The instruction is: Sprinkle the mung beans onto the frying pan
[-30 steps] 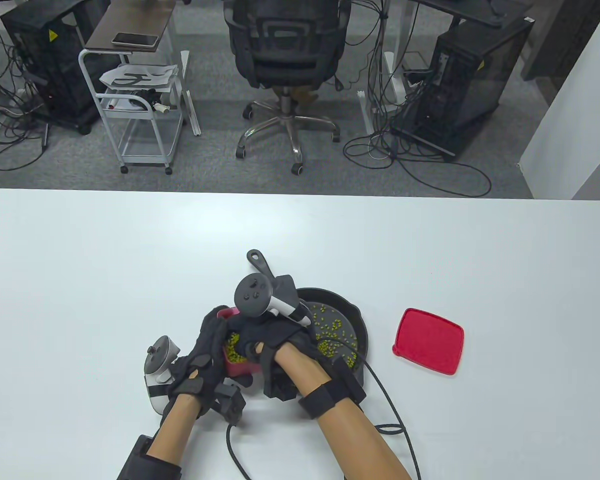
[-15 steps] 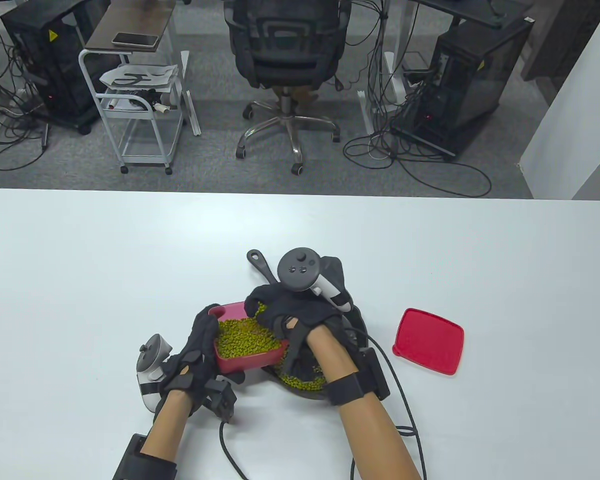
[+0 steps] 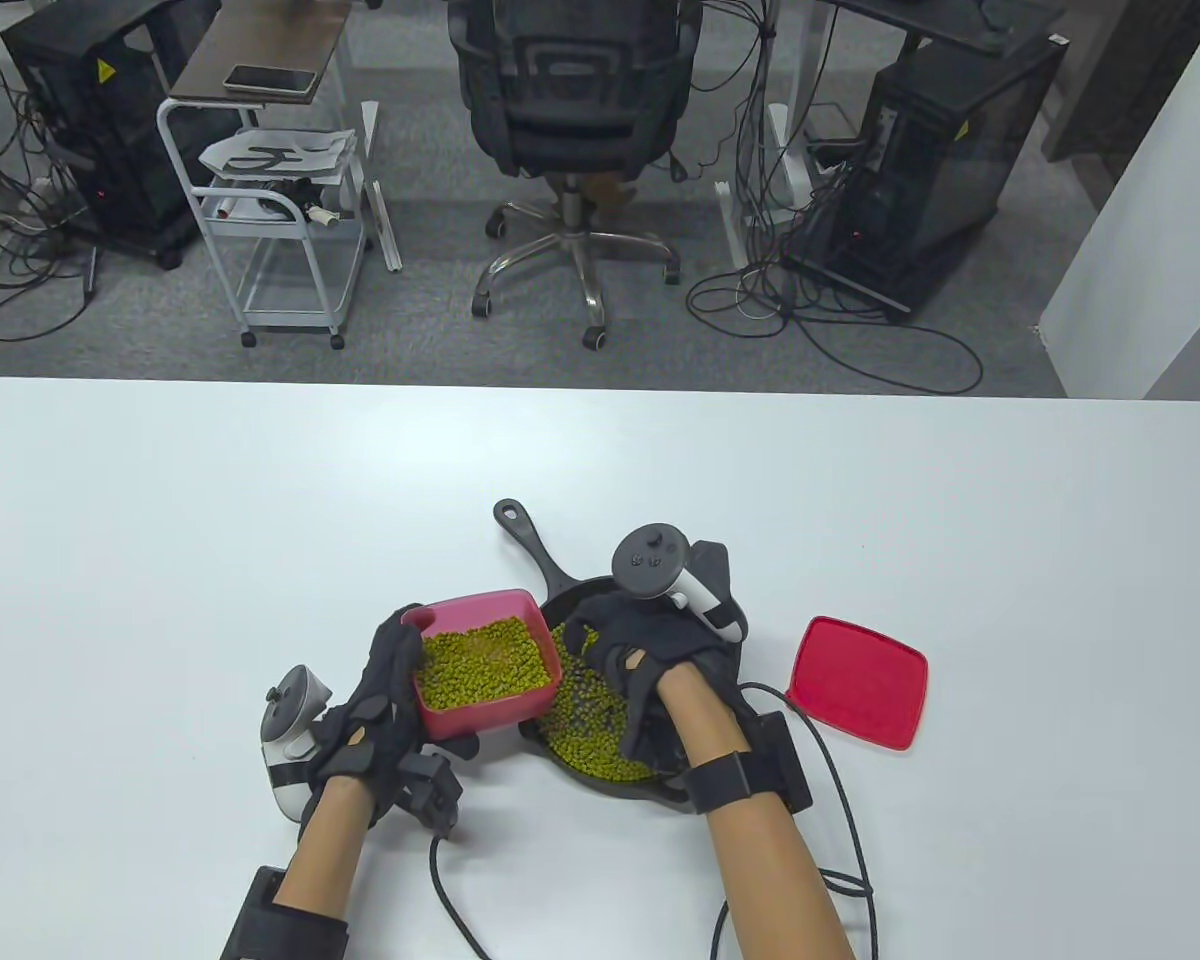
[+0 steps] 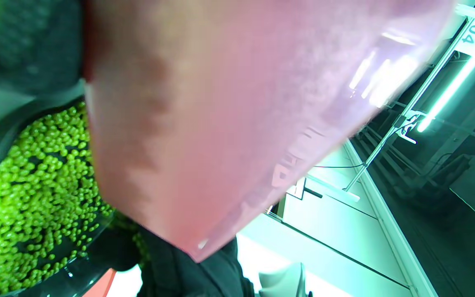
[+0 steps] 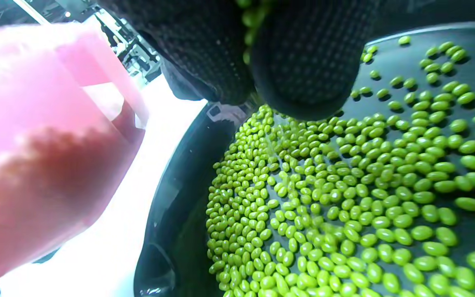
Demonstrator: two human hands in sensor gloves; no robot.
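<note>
A black frying pan (image 3: 552, 588) lies near the table's front middle, its handle pointing up-left, with many green mung beans (image 3: 588, 722) spread in it. My left hand (image 3: 392, 672) grips a pink tub (image 3: 487, 602) of mung beans at the pan's left edge; the tub (image 4: 237, 103) fills the left wrist view. My right hand (image 3: 615, 640) hovers over the pan with fingers bunched. In the right wrist view beans show pinched between the fingertips (image 5: 303, 78) above the beans (image 5: 344, 198) in the pan, with the tub (image 5: 43, 152) at the left.
The tub's red lid (image 3: 857, 682) lies flat on the white table (image 3: 260, 520) just right of the pan. Cables run from both wrists off the front edge. An office chair (image 3: 575, 110) and a cart stand beyond the table's far edge.
My right hand came out of the tub and moved right over the pan. The tub moved up and levelled. More beans lie in the pan.
</note>
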